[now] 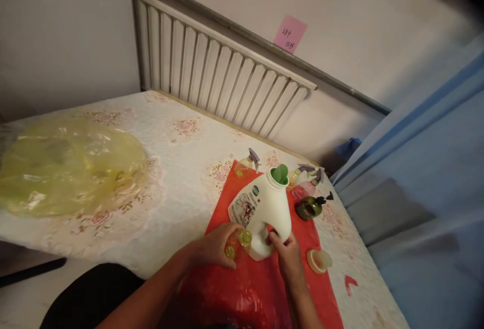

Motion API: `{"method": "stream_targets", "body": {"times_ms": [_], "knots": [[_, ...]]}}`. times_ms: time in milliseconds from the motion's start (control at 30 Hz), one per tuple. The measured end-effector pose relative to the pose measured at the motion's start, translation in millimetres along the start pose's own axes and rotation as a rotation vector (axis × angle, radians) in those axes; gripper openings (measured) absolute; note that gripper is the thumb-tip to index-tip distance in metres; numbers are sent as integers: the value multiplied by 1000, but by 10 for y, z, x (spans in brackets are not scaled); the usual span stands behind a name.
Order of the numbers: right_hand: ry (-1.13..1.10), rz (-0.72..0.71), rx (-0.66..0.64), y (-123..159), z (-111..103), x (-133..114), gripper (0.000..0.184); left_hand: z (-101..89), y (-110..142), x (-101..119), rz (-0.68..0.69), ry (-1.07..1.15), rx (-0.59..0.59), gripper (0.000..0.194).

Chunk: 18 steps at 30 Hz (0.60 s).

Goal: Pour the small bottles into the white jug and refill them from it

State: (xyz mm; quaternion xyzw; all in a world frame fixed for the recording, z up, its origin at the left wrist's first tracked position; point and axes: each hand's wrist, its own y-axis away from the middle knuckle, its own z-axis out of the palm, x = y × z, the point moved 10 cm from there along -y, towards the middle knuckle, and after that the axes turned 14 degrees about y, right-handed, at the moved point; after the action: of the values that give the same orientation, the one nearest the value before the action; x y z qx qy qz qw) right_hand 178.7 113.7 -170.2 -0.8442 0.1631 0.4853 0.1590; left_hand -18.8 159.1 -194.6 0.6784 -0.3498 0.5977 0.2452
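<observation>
One yellow bag (71,168). My left hand (215,246) clamped on one small yellowish bottle (245,240), over red sheet (242,296). One trigger sprayer (243,168). One white jug (271,210) beside bottle, label print illegible. One pink note (290,34), handwritten digits uncertain. My right hand (290,257) clamped on jug's handle. Two more sprayers (303,190); one dark pump bottle (308,209); one cup (319,261).

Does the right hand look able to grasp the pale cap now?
Probably not yet: the right hand holds the white jug, though nothing visible blocks its way to the pale cap.
</observation>
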Motion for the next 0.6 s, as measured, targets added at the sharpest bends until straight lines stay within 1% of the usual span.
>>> {"method": "stream_targets", "body": {"times_ms": [100, 200, 367, 600], "knots": [[-17, 0, 17, -6, 22, -2, 31, -10, 34, 2, 53, 18, 13, 84], [-33, 12, 59, -2, 52, -26, 33, -25, 63, 27, 78, 39, 20, 81], [-74, 38, 130, -35, 65, -101, 33, -59, 96, 30, 84, 88, 19, 80], [-15, -22, 137, -158, 43, -324, 32, -60, 110, -1, 53, 78, 9, 82]]}}
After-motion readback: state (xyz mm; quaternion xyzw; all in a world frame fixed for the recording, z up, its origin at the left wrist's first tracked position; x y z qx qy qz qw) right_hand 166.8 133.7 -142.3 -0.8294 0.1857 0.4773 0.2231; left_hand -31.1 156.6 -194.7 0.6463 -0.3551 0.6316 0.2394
